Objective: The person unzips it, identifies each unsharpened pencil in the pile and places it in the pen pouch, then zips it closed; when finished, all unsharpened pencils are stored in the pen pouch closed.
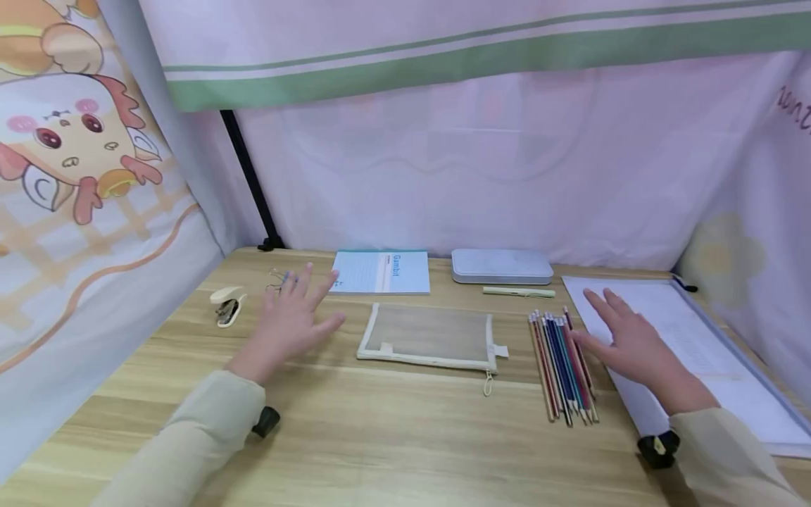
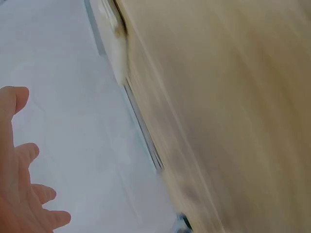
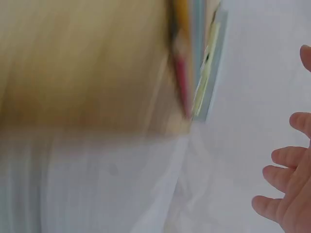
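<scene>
My left hand (image 1: 290, 320) is spread above the left side of the table, holding nothing. It sits between a white stapler (image 1: 227, 305) and a mesh zip pouch (image 1: 431, 336), and its fingertips overlap some small clips (image 1: 276, 279) in the head view. My right hand (image 1: 636, 346), fingers also spread and nothing in them, is over the edge of the white paper sheets (image 1: 703, 331). Its thumb overlaps a bundle of pencils (image 1: 560, 370) lying side by side. In both wrist views the fingers (image 2: 44, 193) (image 3: 279, 178) stand straight and apart.
At the back lie a light blue notebook (image 1: 386, 272), a pale blue pencil case (image 1: 502, 266) and a light green pen (image 1: 519, 291). White and pink curtains (image 1: 443, 176) hang behind the wooden table (image 1: 405, 436). A black pole (image 1: 248, 179) stands at the back left corner.
</scene>
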A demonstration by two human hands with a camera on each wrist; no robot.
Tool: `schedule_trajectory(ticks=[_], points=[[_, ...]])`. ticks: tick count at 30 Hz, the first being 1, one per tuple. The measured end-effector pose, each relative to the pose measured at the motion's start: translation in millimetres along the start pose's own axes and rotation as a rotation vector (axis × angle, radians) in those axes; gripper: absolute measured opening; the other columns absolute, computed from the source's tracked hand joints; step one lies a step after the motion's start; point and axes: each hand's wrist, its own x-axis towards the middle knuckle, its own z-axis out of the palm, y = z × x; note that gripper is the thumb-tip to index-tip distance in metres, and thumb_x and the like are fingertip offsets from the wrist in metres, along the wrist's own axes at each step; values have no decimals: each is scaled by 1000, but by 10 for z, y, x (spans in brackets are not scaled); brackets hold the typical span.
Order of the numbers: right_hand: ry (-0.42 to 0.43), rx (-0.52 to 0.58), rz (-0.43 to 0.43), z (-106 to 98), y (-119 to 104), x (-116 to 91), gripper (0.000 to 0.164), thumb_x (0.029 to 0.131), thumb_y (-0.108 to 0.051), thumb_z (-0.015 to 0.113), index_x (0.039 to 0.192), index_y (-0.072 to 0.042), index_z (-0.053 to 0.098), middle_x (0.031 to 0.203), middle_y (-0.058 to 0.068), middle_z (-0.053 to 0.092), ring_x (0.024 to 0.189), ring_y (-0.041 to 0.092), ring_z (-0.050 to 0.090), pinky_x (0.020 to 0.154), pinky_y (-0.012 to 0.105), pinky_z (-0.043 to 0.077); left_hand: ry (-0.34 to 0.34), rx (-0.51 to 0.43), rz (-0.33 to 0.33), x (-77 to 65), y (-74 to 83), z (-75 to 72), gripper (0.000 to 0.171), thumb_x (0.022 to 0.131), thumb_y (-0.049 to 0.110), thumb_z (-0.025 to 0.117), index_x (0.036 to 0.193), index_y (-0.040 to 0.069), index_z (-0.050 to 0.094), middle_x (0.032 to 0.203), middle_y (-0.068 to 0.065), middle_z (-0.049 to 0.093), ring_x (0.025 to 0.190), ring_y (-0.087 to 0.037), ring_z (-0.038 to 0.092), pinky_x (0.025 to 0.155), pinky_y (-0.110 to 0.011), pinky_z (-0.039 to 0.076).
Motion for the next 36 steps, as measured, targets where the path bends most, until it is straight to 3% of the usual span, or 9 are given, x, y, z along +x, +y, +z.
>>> schedule_trajectory(ticks=[4, 8, 16, 21, 29, 36], points=[[-21, 84, -34, 27, -195, 31, 80, 89, -46, 54, 147, -4, 18, 147, 33, 13, 128, 54, 22, 94, 68, 26, -26, -112, 44, 43, 203, 49, 73, 89, 59, 42, 148, 35, 7, 154, -17, 0, 139, -43, 4, 104, -68, 6], [-14, 144, -88, 96, -383, 59, 75, 89, -39, 58, 144, -1, 23, 145, 30, 23, 125, 51, 31, 95, 64, 30, -79, -253, 64, 79, 434, 114, 73, 88, 60, 43, 147, 38, 6, 155, -14, 3, 139, -40, 9, 105, -66, 14], [-51, 288, -119, 319, -639, 120, 68, 89, -31, 60, 142, 0, 29, 142, 25, 34, 123, 46, 39, 95, 60, 37, -145, -476, 149, 137, 905, 240, 74, 87, 48, 55, 147, 33, 16, 153, -10, 17, 140, -30, 17, 107, -57, 22], [-133, 452, -59, 423, -735, 156, 67, 88, -29, 62, 142, -4, 30, 141, 26, 35, 123, 45, 41, 95, 55, 40, -164, -564, 212, 155, 1137, 316, 74, 86, 38, 60, 147, 25, 21, 151, -3, 26, 138, -26, 25, 110, -50, 23], [-211, 661, 55, 519, -875, 212, 66, 86, -22, 65, 140, -1, 32, 134, 28, 41, 120, 44, 44, 95, 52, 42, -297, -711, 207, 189, 1422, 474, 71, 85, 31, 63, 145, 23, 27, 138, -16, 42, 114, -31, 54, 94, -43, 45], [-228, 793, 131, 646, -916, 227, 64, 84, -16, 67, 138, -2, 36, 133, 24, 44, 122, 40, 44, 96, 49, 43, -384, -839, 189, 224, 1612, 625, 66, 82, 28, 69, 139, 17, 38, 121, -14, 55, 102, -21, 59, 85, -31, 49]])
